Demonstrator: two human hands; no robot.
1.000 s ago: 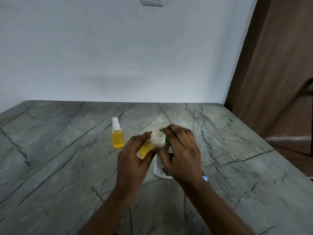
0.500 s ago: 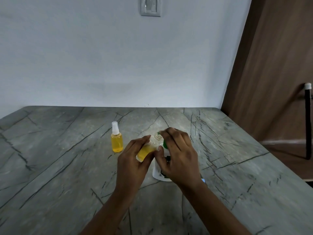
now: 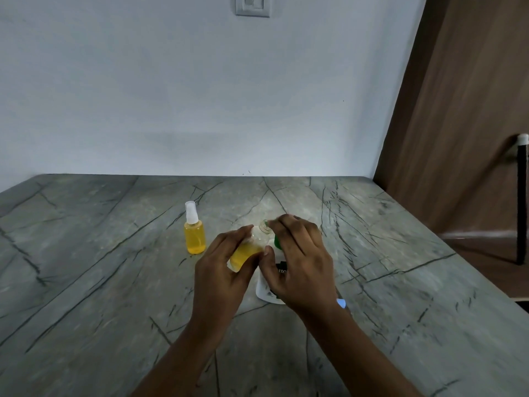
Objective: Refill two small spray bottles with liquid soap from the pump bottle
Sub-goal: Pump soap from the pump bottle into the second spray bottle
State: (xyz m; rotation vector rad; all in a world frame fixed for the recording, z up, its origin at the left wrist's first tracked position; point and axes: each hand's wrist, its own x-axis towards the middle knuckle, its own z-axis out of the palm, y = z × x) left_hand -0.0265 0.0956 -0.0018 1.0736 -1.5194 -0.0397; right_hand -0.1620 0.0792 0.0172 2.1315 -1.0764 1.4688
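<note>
Grey veined tabletop (image 3: pixel 86 282), where the left hand (image 3: pixel 220 270) grips a tilted uncapped spray bottle (image 3: pixel 246 253), part-filled yellow, its mouth at the green head of the white pump bottle (image 3: pixel 264 290), over which the right hand (image 3: pixel 300 262) curls, just at its 3 o'clock, while a capped spray bottle (image 3: pixel 195 239) stands upright at their 10 o'clock

Scene lit softly and evenly; source not seen. Wall (image 3: pixel 200 96) rendered dull grey-blue, slightly dim. Faint diffuse shadows cast onto countertop (image 3: pixel 86 282) beneath hands. Pump bottle (image 3: pixel 264 293) shaded under right hand (image 3: pixel 297 262). Yellow liquid in held spray bottle (image 3: pixel 244 255) rendered bright, translucent. Fingertips of right hand smeared by motion blur; left hand (image 3: pixel 223 270) sharper; standing spray bottle (image 3: pixel 195 233) crisp. Wood panel (image 3: pixel 458 110) at right slanted by wide-angle distortion. Weak sheen seen on far stone.
</note>
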